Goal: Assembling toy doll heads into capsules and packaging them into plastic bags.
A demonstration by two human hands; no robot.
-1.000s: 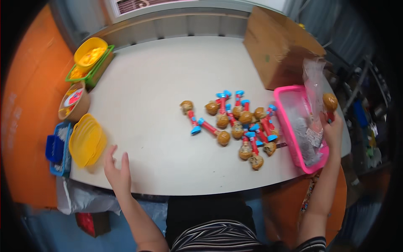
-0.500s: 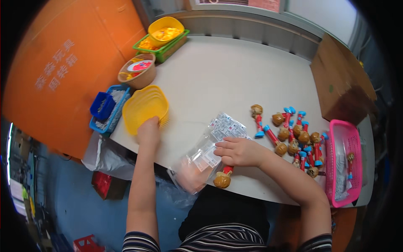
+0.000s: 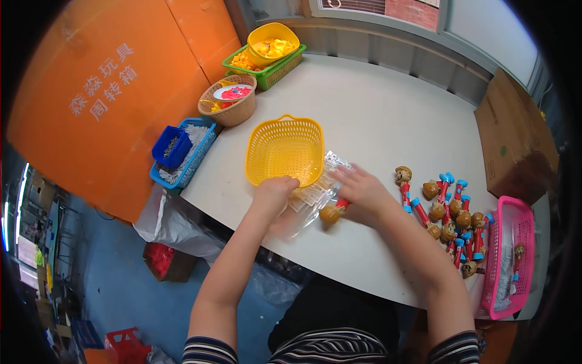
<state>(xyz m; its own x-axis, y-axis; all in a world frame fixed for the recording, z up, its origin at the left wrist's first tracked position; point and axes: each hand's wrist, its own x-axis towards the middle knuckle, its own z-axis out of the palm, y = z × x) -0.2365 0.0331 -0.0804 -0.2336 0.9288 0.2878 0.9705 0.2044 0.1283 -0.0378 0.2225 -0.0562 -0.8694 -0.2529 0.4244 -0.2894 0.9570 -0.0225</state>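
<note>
My left hand [image 3: 276, 195] is closed on the near rim of an empty yellow plastic basket [image 3: 285, 148], which sits near the left edge of the table. Clear plastic bags with printed sheets [image 3: 312, 199] lie partly beneath the basket's near right corner. Blurred by motion, my right hand [image 3: 364, 193] is over the right side of the bags. From under it juts a small toy figure [image 3: 331, 213] with a round brown head and red body, gripped by fingers that are partly hidden.
Several similar figures [image 3: 448, 212] lie on the right, beside a pink basket [image 3: 527, 261] and a cardboard box [image 3: 515, 139]. At the left edge stand a blue basket [image 3: 203, 148], a tan basket [image 3: 242, 112] and a green basket [image 3: 285, 73] of yellow parts.
The yellow basket has been pulled right, onto the bags, by my left hand. My right hand has moved away from the table's front edge, and the toy figure has moved with it.
</note>
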